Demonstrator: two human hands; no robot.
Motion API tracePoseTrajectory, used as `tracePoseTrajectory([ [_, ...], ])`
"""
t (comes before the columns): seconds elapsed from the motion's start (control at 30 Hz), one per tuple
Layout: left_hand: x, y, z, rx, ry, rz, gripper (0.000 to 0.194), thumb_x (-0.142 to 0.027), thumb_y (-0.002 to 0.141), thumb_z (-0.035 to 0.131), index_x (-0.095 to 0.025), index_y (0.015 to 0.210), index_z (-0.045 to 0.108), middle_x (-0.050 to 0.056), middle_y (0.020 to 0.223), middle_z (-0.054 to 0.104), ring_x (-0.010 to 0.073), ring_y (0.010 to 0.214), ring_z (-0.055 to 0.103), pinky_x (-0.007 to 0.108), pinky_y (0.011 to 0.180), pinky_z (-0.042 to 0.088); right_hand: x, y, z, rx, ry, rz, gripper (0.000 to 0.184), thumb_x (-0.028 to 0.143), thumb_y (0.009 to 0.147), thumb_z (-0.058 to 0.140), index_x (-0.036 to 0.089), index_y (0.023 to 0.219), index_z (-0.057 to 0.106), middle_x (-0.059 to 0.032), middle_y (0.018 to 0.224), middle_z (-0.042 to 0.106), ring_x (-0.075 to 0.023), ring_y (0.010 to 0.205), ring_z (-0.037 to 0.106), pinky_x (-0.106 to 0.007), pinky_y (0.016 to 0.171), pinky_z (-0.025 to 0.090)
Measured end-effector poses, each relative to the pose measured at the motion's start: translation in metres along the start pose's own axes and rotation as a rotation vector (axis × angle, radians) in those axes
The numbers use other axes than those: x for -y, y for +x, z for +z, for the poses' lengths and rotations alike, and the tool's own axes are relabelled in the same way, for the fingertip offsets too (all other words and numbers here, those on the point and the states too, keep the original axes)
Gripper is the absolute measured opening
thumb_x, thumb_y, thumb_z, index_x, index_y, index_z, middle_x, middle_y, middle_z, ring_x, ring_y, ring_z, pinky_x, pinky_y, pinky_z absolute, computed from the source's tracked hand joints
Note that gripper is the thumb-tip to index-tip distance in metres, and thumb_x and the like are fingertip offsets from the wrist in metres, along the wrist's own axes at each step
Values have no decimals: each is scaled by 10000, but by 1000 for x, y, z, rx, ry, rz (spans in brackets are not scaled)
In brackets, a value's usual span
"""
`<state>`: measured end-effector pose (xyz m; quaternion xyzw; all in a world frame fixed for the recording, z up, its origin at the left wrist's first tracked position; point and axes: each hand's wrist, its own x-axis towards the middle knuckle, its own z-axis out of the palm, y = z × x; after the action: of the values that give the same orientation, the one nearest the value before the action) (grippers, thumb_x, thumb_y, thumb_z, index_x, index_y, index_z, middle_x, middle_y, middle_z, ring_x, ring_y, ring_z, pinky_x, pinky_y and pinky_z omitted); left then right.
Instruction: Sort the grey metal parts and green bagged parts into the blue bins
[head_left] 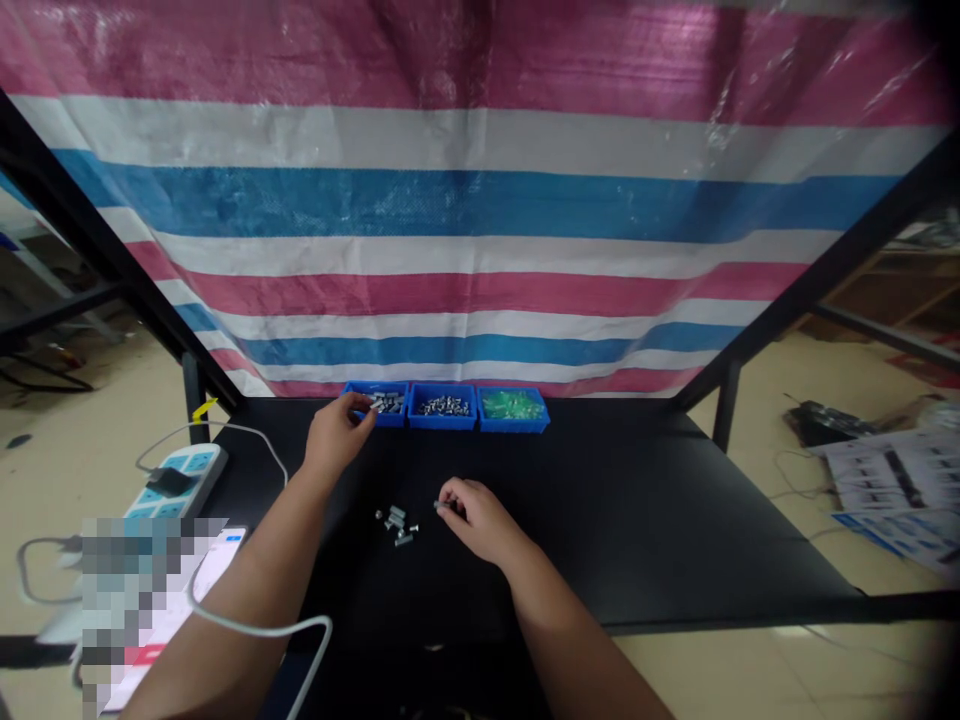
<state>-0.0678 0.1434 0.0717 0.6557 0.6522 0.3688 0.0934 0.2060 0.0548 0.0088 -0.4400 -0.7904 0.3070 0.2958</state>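
Observation:
My left hand (339,432) is at the near left edge of the left blue bin (407,408), which holds grey metal cylinders (388,402). Its thumb and forefinger are apart, with nothing visible between them. Over the table, my right hand (476,515) pinches a small metal cylinder (440,506) between thumb and fingers; part of it is hidden. To the left of that hand, several loose metal cylinders and screws (397,518) lie on the black table (600,510).
Alongside stand a middle blue bin (442,424) of small metal screws and a right blue bin (514,425) with green pieces. At left are a power strip (206,462), a phone-like screen (225,560) and a white cable (255,630). Striped sheeting (465,200) hangs behind.

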Motion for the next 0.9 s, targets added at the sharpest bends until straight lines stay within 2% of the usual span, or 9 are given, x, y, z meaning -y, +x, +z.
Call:
tracePoseTrajectory([
  [0.1,5,18,-2,-7,-37,-84,271,-435,791,688,-221,958,695,45,877,760,198,704,687,273,634,468,-1,1,2,-12,20,1,75,184,885,643,240,919,608,10,815,630,-155,759,585,-268,711,450],
  [0.2,5,29,-1,29,-330,-191,352,-438,770,698,-191,1016,651,59,839,744,207,678,707,273,604,502,-1,2,1,-11,53,12,52,201,892,634,243,905,605,22,778,617,-140,704,571,-250,665,436],
  [0.27,1,30,-2,10,-508,-196,365,-438,766,703,-179,1012,627,53,823,726,208,672,717,273,591,518,-1,2,1,-6,65,14,46,204,891,633,241,883,608,25,765,611,-135,688,562,-247,655,429],
  [0.33,-4,25,-4,-6,-558,-145,341,-436,758,722,-174,956,631,46,811,711,200,668,713,264,584,515,-1,2,0,-12,72,0,51,197,884,640,239,875,614,22,775,615,-137,708,563,-250,672,431],
  [0.47,-6,-2,-4,68,-564,-66,278,-417,780,721,-176,897,647,36,784,693,176,645,680,259,594,497,0,2,0,-31,93,-21,56,185,877,645,236,884,624,24,790,622,-133,717,557,-250,684,427],
  [0.6,2,-40,7,146,-535,-22,213,-368,820,695,-179,906,648,22,760,677,162,668,649,267,657,499,1,2,0,-42,96,-54,54,179,865,649,229,881,636,20,798,630,-129,712,552,-248,675,424],
  [0.67,1,-60,11,230,-515,10,205,-357,842,675,-178,942,664,35,800,697,169,704,653,266,664,497,4,1,1,-60,105,-77,42,190,877,633,226,895,642,16,804,634,-129,708,552,-251,679,430],
  [0.8,-11,-89,11,459,-473,221,194,-320,876,649,-198,1009,719,69,975,727,195,890,673,297,803,518,11,3,10,-135,171,-91,27,241,901,614,219,907,629,10,793,631,-131,705,566,-254,686,452],
  [0.9,-17,-99,11,528,-546,237,192,-319,885,652,-197,1009,733,71,972,730,192,892,670,303,820,522,16,6,20,-186,230,-83,70,282,897,634,217,892,607,7,785,633,-136,697,583,-260,683,471],
])
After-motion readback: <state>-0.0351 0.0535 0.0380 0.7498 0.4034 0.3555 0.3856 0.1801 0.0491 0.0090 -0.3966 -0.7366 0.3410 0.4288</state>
